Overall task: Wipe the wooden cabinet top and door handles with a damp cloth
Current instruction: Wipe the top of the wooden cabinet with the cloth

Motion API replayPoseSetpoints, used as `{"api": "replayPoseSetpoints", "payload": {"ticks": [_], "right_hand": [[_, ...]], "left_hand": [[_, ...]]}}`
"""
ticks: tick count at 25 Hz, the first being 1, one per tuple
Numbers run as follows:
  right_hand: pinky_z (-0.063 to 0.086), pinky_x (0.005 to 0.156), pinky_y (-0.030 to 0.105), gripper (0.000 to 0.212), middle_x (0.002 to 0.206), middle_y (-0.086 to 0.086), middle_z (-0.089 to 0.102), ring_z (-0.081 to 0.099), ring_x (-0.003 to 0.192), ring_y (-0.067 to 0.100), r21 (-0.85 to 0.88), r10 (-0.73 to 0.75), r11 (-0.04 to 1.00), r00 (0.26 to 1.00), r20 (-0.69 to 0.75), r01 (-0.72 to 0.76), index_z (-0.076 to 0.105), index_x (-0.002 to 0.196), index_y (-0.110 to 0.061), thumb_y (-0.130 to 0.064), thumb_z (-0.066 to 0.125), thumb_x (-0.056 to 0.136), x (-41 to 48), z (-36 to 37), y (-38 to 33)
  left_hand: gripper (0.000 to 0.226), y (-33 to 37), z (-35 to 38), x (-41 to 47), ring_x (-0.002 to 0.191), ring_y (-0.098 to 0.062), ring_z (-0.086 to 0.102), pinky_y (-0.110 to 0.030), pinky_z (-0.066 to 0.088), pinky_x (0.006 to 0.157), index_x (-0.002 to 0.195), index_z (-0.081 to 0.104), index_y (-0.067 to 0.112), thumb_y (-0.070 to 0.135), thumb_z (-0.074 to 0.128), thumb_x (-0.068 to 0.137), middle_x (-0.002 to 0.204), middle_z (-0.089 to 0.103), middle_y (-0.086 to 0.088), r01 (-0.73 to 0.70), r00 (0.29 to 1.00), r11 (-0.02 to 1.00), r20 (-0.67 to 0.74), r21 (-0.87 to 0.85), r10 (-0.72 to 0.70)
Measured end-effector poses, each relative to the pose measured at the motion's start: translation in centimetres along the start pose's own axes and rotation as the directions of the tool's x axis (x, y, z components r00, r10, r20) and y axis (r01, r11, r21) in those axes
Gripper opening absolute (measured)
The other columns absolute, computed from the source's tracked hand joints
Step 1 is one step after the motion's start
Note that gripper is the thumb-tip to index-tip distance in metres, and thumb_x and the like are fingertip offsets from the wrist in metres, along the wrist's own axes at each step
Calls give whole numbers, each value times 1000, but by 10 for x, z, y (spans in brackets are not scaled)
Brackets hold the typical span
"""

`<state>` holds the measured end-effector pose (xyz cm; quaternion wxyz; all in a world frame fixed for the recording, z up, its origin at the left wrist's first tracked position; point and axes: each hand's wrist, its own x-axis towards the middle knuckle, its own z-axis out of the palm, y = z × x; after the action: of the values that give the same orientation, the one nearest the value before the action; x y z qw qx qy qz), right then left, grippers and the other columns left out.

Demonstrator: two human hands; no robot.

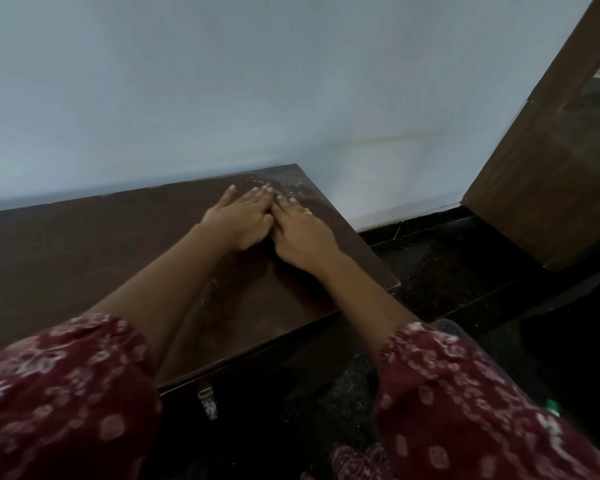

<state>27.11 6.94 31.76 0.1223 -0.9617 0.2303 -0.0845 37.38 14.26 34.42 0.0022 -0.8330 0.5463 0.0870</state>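
The dark wooden cabinet top point(84, 244) runs from the left edge to a corner at the right. My left hand point(243, 216) and my right hand point(300, 233) lie flat on it side by side near its far right end, fingers spread and touching each other. A gold ring sits on a finger of my right hand. Neither hand holds anything, and no cloth is in view. Pale speckles or droplets point(284, 187) mark the wood just beyond my fingertips. A metal latch point(207, 403) hangs on the cabinet's front below the top edge.
A pale blue wall point(222, 81) stands right behind the cabinet. A brown wooden door point(551, 168) leans open at the right. Dark speckled floor point(447, 265) lies to the right of the cabinet. My red patterned sleeves fill the bottom corners.
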Motion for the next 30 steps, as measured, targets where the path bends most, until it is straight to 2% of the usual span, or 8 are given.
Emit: {"api": "replayPoseSetpoints", "payload": {"ticks": [7,10,13,16,18,20,25,30], "right_hand": [[25,116,37,48,154,4,30,24,143,21,-38,-109,993,993,-34,107,30,144,-14,-28,33,98,-43,-1,-9],[25,115,38,51,155,-2,28,25,143,16,-100,-85,992,995,-46,80,30,145,-21,-35,25,96,-74,-8,18],[26,116,38,68,152,-1,35,32,141,20,-92,-50,995,995,-81,43,36,142,-19,-43,11,84,-98,-21,49],[20,116,28,63,151,-1,35,28,142,18,-64,10,998,997,-77,-15,35,142,-19,-40,15,86,-101,-31,66],[19,115,25,50,154,-5,29,22,144,15,-43,39,998,997,-59,-42,29,144,-22,-30,27,96,-92,-32,67],[16,116,24,48,156,-7,24,17,145,13,-43,41,998,998,-47,-43,25,146,-23,-24,32,99,-76,-29,65],[9,115,20,46,157,-4,20,15,145,12,-9,35,999,998,-45,-35,21,147,-21,-21,27,101,-18,-26,63],[18,116,29,47,157,-5,19,14,146,15,8,68,998,996,-59,-68,22,147,-23,-22,24,101,44,-14,71]], "left_hand": [[59,7,12,-47,148,-9,-5,-32,-7,119,150,-2,16,30,22,99,161,-5,1,17,1000,995,-9,-103,-18],[62,44,21,-55,148,-13,-7,-31,-7,119,150,-3,12,31,26,99,161,-6,-4,-22,1000,984,-17,-178,20],[65,85,26,-48,148,-16,-9,-30,-7,119,150,-4,8,33,27,98,160,-7,-7,-94,996,965,-31,-245,89],[64,103,26,-33,148,-17,-12,-30,-8,119,149,-6,7,31,24,99,160,-10,-8,-149,989,948,-35,-281,145],[63,99,26,-22,148,-15,-13,-30,-9,119,149,-8,8,32,21,99,160,-12,-6,-158,987,949,-30,-271,156],[62,87,26,-9,147,-14,-13,-30,-9,119,149,-9,10,34,18,99,160,-13,-5,-145,989,959,-33,-241,141],[61,60,18,34,147,-15,-14,-33,-8,119,149,-9,9,35,13,99,160,-14,-6,-64,997,984,-55,-164,56],[60,26,8,81,148,-14,-12,-34,-7,120,150,-8,11,35,12,99,160,-13,-4,-31,999,992,-45,-126,25]]}}
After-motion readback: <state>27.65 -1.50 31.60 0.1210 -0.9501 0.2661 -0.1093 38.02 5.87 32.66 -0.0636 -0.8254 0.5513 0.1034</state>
